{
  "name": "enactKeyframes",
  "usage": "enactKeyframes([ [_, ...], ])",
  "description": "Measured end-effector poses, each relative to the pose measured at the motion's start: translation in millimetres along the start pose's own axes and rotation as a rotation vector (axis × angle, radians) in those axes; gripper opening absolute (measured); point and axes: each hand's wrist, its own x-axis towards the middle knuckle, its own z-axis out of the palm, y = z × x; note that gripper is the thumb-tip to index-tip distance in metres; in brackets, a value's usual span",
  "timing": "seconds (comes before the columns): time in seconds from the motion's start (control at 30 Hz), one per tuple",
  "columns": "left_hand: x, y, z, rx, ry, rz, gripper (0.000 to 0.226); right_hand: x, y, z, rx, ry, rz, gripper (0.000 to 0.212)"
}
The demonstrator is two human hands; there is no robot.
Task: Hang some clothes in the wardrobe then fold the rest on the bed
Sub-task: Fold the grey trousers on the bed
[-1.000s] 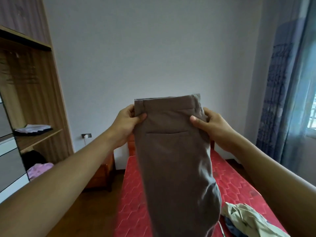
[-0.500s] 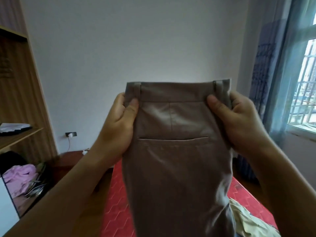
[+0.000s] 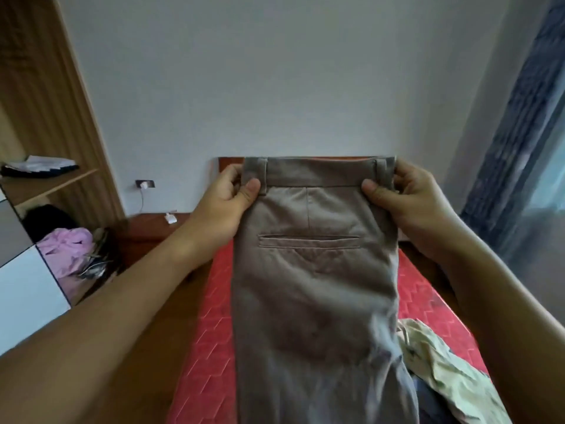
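A pair of grey-brown trousers hangs in front of me over the bed, back pocket facing me. My left hand pinches the left end of the waistband, thumb on the front. At the right end of the waistband my right hand pinches it the same way. The legs drop down out of view at the bottom edge. The bed with its red patterned cover lies below and behind the trousers. On the left stands the wooden wardrobe with open shelves.
A pale green crumpled garment lies on the bed at lower right, over something dark blue. Folded clothes sit on a wardrobe shelf; a pink garment lies lower down. A bedside table stands by the wall. Blue curtains hang at right.
My view has tilted down, so the trousers and both hands sit lower in view. The hands have spread the waistband flat and wider. The bed's headboard now shows behind it.
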Motion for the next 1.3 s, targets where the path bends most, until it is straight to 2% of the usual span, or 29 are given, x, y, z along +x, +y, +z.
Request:
enactKeyframes([
  [0.13,-8.5,-104.6,0.0,0.377,-0.115,-0.102,0.019,-15.0,103.2,14.7,-0.328,-0.107,0.175,0.018],
  [0.23,-34.9,-179.6,5.8,0.573,-0.225,-0.270,0.017,-45.7,170.7,36.4,-0.523,-0.249,0.323,0.019],
  [0.37,-85.8,-256.2,23.5,0.630,-0.301,-0.440,0.013,-97.7,253.5,67.8,-0.617,-0.451,0.476,0.025],
  [0.53,-122.6,-332.9,39.3,0.616,-0.293,-0.683,0.017,-141.0,330.7,102.7,-0.490,-0.552,0.626,0.023],
  [0.63,-104.3,-379.4,39.4,0.627,-0.264,-0.733,0.019,-120.1,376.9,118.7,-0.500,-0.575,0.656,0.028],
  [0.7,-64.0,-410.5,36.9,0.626,-0.221,-0.731,0.012,-79.8,410.1,130.2,-0.499,-0.568,0.659,0.021],
  [0.77,-9.5,-442.3,34.5,0.572,-0.077,-0.664,0.007,-30.6,446.6,141.7,-0.503,-0.459,0.618,0.013],
  [0.83,35.7,-470.9,34.2,0.456,0.095,-0.661,0.034,5.7,480.3,153.5,-0.442,-0.309,0.602,0.042],
  [0.9,45.2,-509.1,36.9,0.410,0.155,-0.702,0.046,5.3,511.9,167.9,-0.386,-0.243,0.620,0.059],
  [1.0,-20.4,-584.1,55.4,0.465,0.043,-0.831,0.041,-74.9,566.5,188.9,-0.437,-0.379,0.746,0.055],
  [1.13,-171.9,-666.3,89.3,0.454,-0.103,-1.116,0.041,-231.2,632.2,203.7,-0.460,-0.539,1.042,0.049],
  [1.3,-322.2,-731.1,116.5,0.405,-0.268,-1.392,0.057,-371.8,683.2,214.6,-0.419,-0.512,1.366,0.060],
])
